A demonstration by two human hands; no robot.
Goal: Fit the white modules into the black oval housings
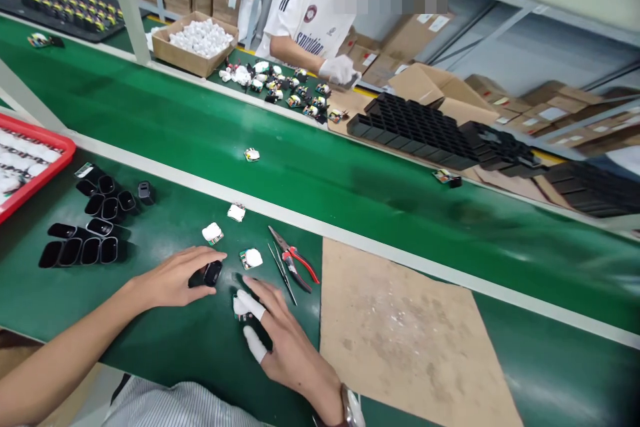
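Observation:
A small black plastic housing (213, 273) sits between the thumb and fingers of my left hand (173, 278), close above the green bench. My right hand (287, 337), with white finger cots on two fingers, reaches over a small circuit board with a white pad (241, 307). Its index fingertip overlaps the board, and its thumb stands apart from it; whether they touch is unclear. Similar white-topped circuit boards (251, 258) lie beyond my hands. Tweezers (283, 273) and red-handled pliers (295, 259) rest to their right.
Several open black housings (90, 250) stand on the left, near a red tray (60, 157) of parts. A brown cardboard sheet (400, 333) covers the bench at right. Beyond a pale rail, a green conveyor belt (310, 173) carries boards. Across it, a gloved co-worker's hand (339, 69) works.

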